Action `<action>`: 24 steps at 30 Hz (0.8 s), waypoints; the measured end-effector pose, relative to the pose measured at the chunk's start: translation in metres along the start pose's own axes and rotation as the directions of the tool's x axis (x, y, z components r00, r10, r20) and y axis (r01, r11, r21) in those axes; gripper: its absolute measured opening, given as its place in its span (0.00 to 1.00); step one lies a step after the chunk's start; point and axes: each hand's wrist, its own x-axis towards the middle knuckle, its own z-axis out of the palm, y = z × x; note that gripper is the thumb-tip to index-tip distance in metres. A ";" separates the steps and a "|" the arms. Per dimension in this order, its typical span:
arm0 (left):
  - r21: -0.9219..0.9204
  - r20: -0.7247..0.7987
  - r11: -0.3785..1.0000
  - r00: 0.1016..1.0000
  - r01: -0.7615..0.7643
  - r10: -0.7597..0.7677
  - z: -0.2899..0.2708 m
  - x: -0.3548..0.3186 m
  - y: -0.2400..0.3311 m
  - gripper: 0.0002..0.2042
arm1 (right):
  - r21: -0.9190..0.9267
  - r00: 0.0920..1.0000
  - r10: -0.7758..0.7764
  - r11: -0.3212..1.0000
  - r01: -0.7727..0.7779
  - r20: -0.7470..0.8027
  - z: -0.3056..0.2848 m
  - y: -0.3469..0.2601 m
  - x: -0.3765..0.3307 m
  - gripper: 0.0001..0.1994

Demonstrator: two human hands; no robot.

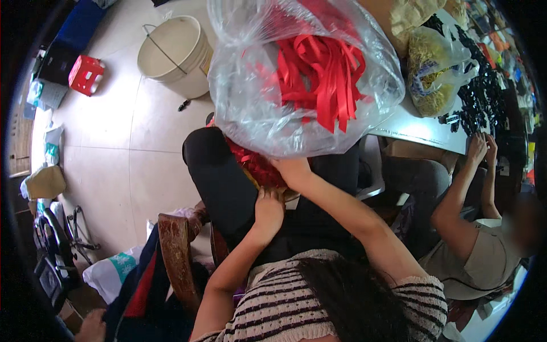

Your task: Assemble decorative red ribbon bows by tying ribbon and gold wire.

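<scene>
Fingers [267, 192] at shiny red material [259, 167]

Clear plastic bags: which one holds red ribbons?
The large bag nearest the person's right hand; the smaller bag on the white table holds golden strands instead.

Left hand [270, 206] and right hand [293, 172] near each other above the lap [227, 185]

Left forearm [239, 257] slants forward and inward, fingers [268, 192] bent, close together; right forearm [348, 214] runs diagonally over the right thigh [338, 174], its hand farther forward, fingertips hidden
</scene>
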 end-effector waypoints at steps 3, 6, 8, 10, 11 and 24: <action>-0.202 0.019 0.977 0.998 -0.061 0.066 -0.053 0.007 0.007 0.11 | -0.241 0.956 -0.279 0.925 0.294 0.095 -0.121 -0.034 -0.033 0.24; -0.499 0.025 0.840 0.966 -0.210 0.256 -0.119 0.015 0.009 0.10 | 0.426 0.864 -0.414 0.863 0.272 0.286 -0.210 -0.037 -0.051 0.19; -0.573 -0.044 0.751 0.927 -0.328 0.371 -0.174 0.026 0.014 0.10 | 0.351 0.913 -0.404 0.849 0.394 -0.048 -0.253 -0.034 -0.054 0.18; -0.522 -0.330 0.687 0.863 -0.505 0.383 -0.211 0.040 0.018 0.12 | 0.111 0.854 -0.357 0.898 0.425 -0.378 -0.270 -0.024 -0.047 0.15; -0.400 -0.530 0.717 0.782 -0.571 0.327 -0.223 0.052 0.021 0.13 | -0.030 0.868 -0.311 0.945 0.325 -0.387 -0.275 -0.018 -0.042 0.13; -0.385 -0.531 0.859 0.842 -0.336 0.092 -0.247 0.133 0.021 0.05 | -0.077 0.868 -0.156 0.988 0.136 -0.471 -0.238 -0.014 -0.006 0.10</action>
